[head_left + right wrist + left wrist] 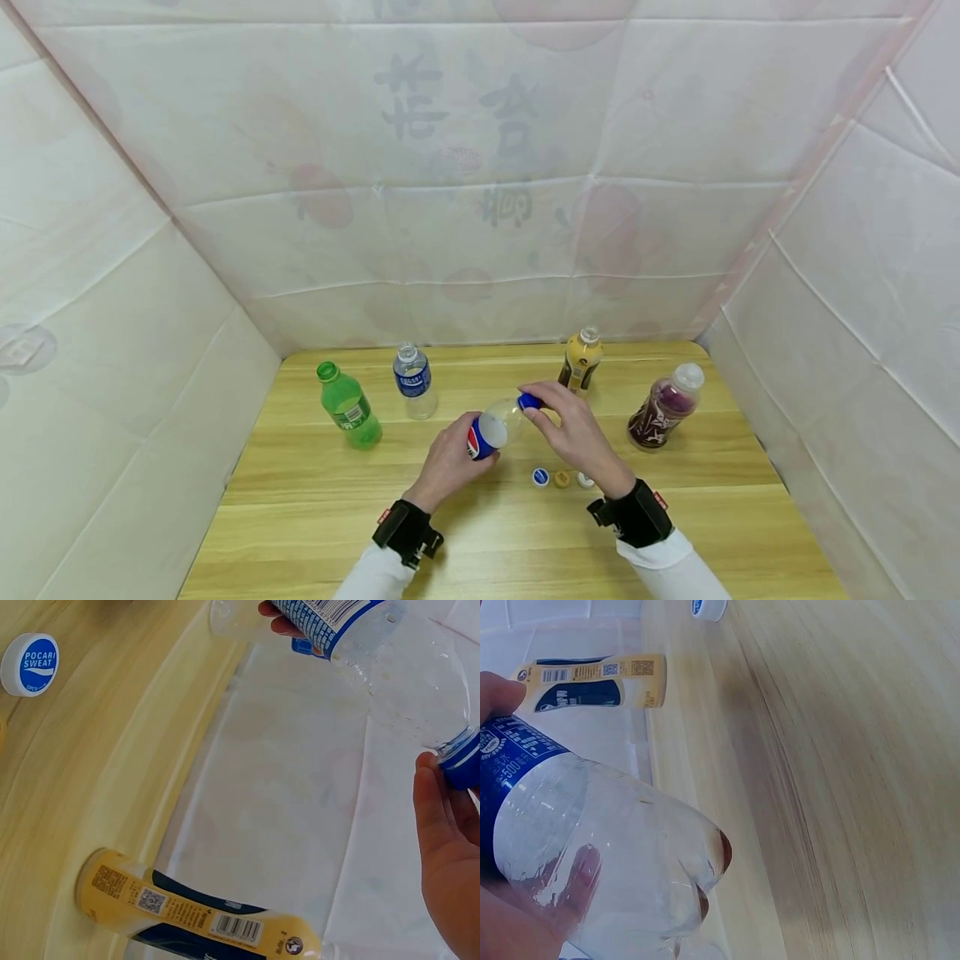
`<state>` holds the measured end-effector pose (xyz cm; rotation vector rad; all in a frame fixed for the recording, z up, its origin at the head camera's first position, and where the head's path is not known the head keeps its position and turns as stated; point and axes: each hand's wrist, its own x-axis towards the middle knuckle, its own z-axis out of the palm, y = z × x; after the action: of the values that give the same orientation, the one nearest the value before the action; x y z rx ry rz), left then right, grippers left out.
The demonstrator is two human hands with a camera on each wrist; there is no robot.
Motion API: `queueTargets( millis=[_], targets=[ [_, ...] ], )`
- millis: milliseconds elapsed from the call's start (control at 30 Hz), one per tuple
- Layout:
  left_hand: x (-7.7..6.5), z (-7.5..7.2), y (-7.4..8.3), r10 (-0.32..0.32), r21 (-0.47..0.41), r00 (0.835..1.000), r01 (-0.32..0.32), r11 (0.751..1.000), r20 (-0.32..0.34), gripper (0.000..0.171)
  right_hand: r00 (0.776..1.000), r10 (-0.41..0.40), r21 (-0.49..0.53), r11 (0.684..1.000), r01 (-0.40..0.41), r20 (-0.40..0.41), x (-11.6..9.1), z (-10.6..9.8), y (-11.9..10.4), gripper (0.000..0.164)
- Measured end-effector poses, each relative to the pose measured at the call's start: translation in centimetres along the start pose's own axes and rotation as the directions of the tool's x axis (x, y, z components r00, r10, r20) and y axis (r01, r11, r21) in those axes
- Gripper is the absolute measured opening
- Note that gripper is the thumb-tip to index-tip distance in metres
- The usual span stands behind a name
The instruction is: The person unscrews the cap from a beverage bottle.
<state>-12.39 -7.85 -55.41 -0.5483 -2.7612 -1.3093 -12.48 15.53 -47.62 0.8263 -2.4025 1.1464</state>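
Observation:
My left hand (450,458) grips a clear plastic Pepsi bottle (504,417) round its blue label, above the table and tilted with the neck toward the right. A little brown liquid shows in the base lobes of the bottle (630,847) in the left wrist view. At the neck, my right hand (573,429) pinches the blue cap (528,402) between thumb and fingers. In the right wrist view the blue cap (461,761) sits at the bottle's mouth. Below the hands lie a white-and-blue Pocari Sweat cap (541,477), a yellow cap (562,479) and a white cap (586,480).
On the left of the wooden table (300,517) stand a green bottle (351,408) with a green cap and a clear uncapped bottle (415,383) with a blue label. A yellow bottle (580,362) stands behind my right hand, and a dark purple bottle (663,408) farther right.

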Motion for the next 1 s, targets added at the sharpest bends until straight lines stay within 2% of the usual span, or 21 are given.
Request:
queueTargets(
  millis=[100,200,267,333,433,633,833,1000],
  targets=[
    [0.0,0.0,0.0,-0.002,0.003,1.0,0.002,1.0,0.001,0.065,1.0,0.022,0.006,1.0,-0.022,-0.003,-0.2,0.2,0.2,0.04],
    [0.1,0.0,0.1,0.002,0.023,1.0,-0.002,1.0,-0.003,0.065,0.994,0.108,-0.003,0.994,-0.108,-0.024,-0.2,0.3,0.0,0.047],
    [0.2,0.0,0.2,0.006,0.051,1.0,-0.005,0.999,-0.01,0.065,0.982,0.179,-0.02,0.983,-0.181,-0.051,-0.1,0.4,-0.2,0.048],
    [0.3,-0.1,0.2,0.012,0.081,1.0,-0.01,0.997,-0.02,0.065,0.968,0.235,-0.046,0.97,-0.24,-0.086,0.1,0.4,-0.5,0.045],
    [0.4,-0.2,0.2,0.015,0.114,0.999,-0.011,0.993,-0.033,0.064,0.956,0.263,-0.093,0.957,-0.276,-0.128,0.4,0.4,-0.9,0.037],
    [0.5,-0.2,0.0,0.028,0.123,0.999,-0.024,0.992,-0.033,0.064,0.958,0.251,-0.118,0.956,-0.267,-0.136,0.7,0.4,-1.0,0.027],
    [0.3,-0.2,-0.1,0.02,0.085,1.0,-0.018,0.996,-0.017,0.064,0.978,0.198,-0.058,0.978,-0.202,-0.068,0.7,0.0,-1.2,0.027],
    [0.2,-0.3,-0.1,-0.015,0.007,1.0,0.015,1.0,0.023,0.066,0.99,0.143,-0.014,0.99,-0.143,-0.006,0.7,-0.3,-1.2,0.032]
  ],
)
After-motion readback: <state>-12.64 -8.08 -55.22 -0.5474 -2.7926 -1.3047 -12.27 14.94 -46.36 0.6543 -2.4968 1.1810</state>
